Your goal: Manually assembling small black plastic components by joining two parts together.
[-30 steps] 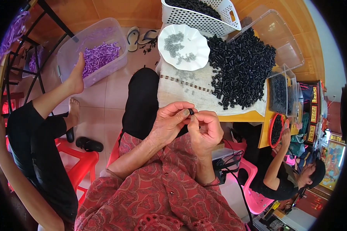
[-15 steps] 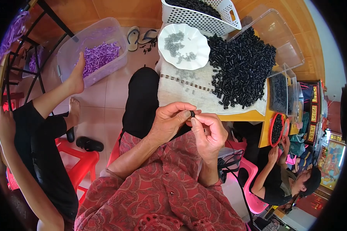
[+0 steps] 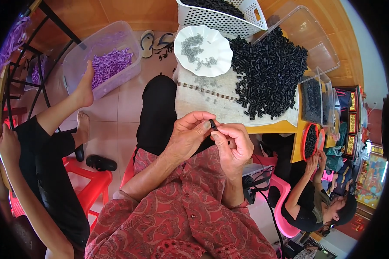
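Over my lap, just off the table's near edge, my left hand (image 3: pixel 189 134) pinches a small black tube-shaped piece (image 3: pixel 212 124) between thumb and fingers. The thumb and fingertips of my right hand (image 3: pixel 232 149) close on the same piece from the other side. Whether the right fingers also hold a tiny second part is hidden. Beyond my hands a pale cloth (image 3: pixel 190 101) covers the table, with a big heap of similar black pieces (image 3: pixel 270 73) on its right. A white scalloped plate (image 3: pixel 222 49) carries small clear pieces (image 3: pixel 192 47), and more clear ones lie scattered on the cloth.
A white perforated basket (image 3: pixel 220 22) of black pieces stands at the back. Clear plastic boxes (image 3: pixel 317 101) and a red tray (image 3: pixel 310 142) are on the right, near another person's hands (image 3: pixel 313 166). Leftward sit a bin of purple pieces (image 3: pixel 110 64), a red stool (image 3: pixel 84 177) and another person's legs.
The black piece has turned slightly and shows more between my fingertips. Both hands keep nearly the same place and grip. The whole view has shifted a little.
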`<state>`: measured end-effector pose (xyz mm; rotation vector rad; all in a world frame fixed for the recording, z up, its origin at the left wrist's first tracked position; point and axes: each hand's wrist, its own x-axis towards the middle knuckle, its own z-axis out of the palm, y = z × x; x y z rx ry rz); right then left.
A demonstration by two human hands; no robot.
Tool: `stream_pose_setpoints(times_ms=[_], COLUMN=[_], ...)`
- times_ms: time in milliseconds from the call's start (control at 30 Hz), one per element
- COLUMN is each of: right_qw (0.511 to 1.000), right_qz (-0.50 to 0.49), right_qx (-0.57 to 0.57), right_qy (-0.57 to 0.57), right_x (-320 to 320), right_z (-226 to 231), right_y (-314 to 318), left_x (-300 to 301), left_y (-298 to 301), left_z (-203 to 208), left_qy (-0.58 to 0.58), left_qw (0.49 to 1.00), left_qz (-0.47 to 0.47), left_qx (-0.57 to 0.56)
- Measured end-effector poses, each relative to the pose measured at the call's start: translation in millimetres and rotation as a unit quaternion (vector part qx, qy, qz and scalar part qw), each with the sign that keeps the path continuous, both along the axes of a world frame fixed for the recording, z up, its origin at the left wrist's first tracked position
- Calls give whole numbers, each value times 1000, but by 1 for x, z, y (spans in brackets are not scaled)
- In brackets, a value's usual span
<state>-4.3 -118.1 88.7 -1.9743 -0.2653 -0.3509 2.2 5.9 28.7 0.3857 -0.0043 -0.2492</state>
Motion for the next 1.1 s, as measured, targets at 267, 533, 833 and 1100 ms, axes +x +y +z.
stream_pose_setpoints(times_ms=[267, 533, 833, 1100], right_qw=[1000, 998, 996, 1000], right_qz=[-16, -12, -23, -6], right_qx=[-15, -48, 68, 18], right_qy=[-13, -42, 61, -5], right_x=[-3, -1, -13, -4], right_z=[-4, -6, -20, -14], right_y=[3, 4, 11, 9], left_x=[-1, -1, -3, -2], left_y=[0, 1, -1, 0], left_z=[3, 1, -4, -1], left_qy=[2, 14, 40, 31], left_qw=[999, 999, 999, 998], left_qz=[-7, -8, -17, -8], left_qx=[-41, -29, -31, -62])
